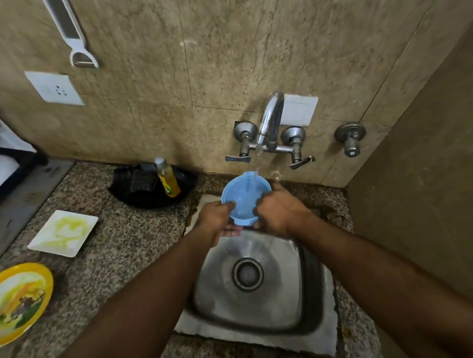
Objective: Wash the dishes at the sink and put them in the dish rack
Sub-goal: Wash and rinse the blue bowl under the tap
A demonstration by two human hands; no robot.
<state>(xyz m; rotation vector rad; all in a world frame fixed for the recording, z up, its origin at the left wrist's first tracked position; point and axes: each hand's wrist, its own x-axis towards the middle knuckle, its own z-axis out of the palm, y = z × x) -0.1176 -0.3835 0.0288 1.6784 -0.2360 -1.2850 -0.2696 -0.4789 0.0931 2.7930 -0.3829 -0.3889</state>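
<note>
A small blue bowl (pixel 243 196) is held over the steel sink (pixel 297 294) under the running tap (pixel 271 118); water streams into it. My left hand (pixel 217 216) grips its left rim, thumb on the edge. My right hand (pixel 280 209) grips the right rim. A white square plate (pixel 64 233) with yellow-green smears lies on the counter at left. A yellow round plate (pixel 16 303) with food residue sits at the far left edge. The black dish rack (pixel 4 165) stands at the left, partly cut off.
A black tray (pixel 147 195) behind the counter holds a dark scrub pad and a yellow dish-soap bottle (pixel 168 177). A peeler (pixel 82 54) hangs on the tiled wall above a socket. A brown side wall closes in the right.
</note>
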